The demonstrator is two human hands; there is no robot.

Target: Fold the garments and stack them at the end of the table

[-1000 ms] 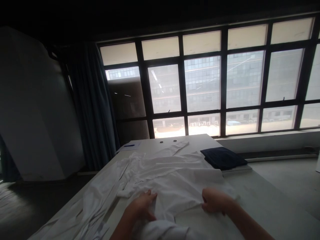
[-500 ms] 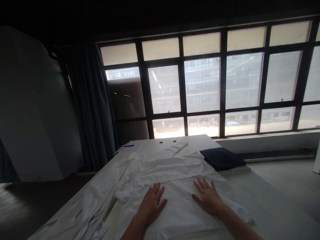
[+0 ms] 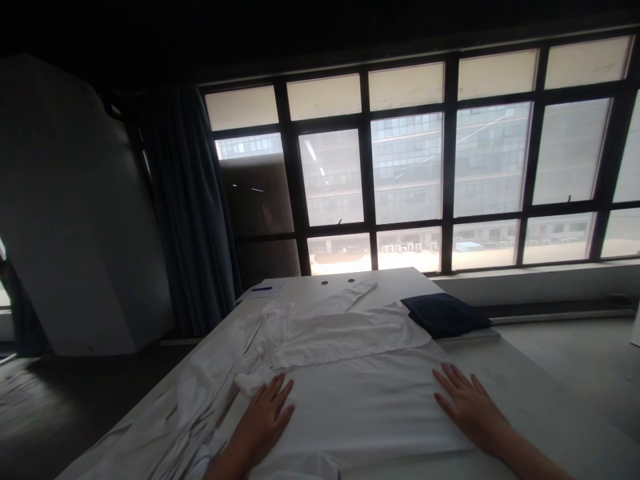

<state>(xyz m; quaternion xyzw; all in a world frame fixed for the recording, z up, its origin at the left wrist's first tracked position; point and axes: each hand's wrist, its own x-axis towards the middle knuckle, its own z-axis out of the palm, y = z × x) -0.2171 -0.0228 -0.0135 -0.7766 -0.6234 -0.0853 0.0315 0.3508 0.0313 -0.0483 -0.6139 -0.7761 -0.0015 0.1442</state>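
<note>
A white garment lies spread across the near part of the white table, its near section smooth and its far section creased. My left hand rests flat on its left side, fingers stretched out. On the right edge of the cloth lies my right hand, palm down with the fingers apart. Neither hand grips anything. Beyond the hands, a folded-over white piece crosses the garment, with a sleeve-like strip pointing to the far side.
More rumpled white cloth lies along the table's left side. A folded dark blue cloth sits at the right edge. Paper with a blue pen is at the far left corner. The white table reaches towards the windows; a dark curtain hangs left.
My hands have slid apart over the cloth, the left one to the left and the right one to the right. The garment's near section looks smoother and flatter between them.
</note>
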